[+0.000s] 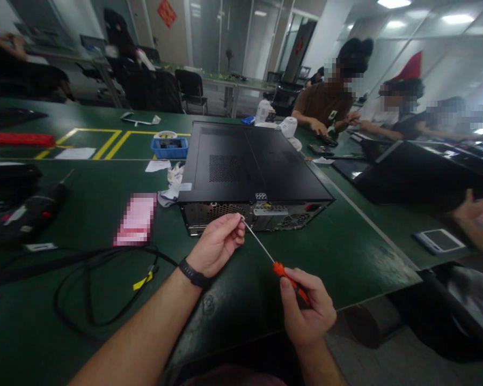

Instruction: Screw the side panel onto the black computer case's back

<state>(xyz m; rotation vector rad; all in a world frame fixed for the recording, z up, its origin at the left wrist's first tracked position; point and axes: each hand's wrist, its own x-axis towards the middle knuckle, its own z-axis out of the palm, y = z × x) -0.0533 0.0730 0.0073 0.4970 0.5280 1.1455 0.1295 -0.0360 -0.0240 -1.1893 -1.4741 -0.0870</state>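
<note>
My right hand [308, 308] is wrapped round the orange and black handle of a screwdriver [261, 246]. Its thin metal shaft slants up and left to the fingertips of my left hand [223, 241]. Thumb and forefinger of that hand pinch together at the screwdriver's tip, and a small pale bit shows there, too tiny to name. Just beyond lies a black desktop computer case [265, 155] on its side, with its rear panel [285, 214] of vents, slots and a fan grille facing me. My left fingers hide part of that panel.
The case rests on a green table [358, 273]. Left of it are a pink blurred rectangle [137, 217], crumpled plastic [172, 185], a blue bin [169, 147] and looped black cables [88, 289]. A white-framed device [438, 240] lies right. A co-worker [326, 99] sits across the table.
</note>
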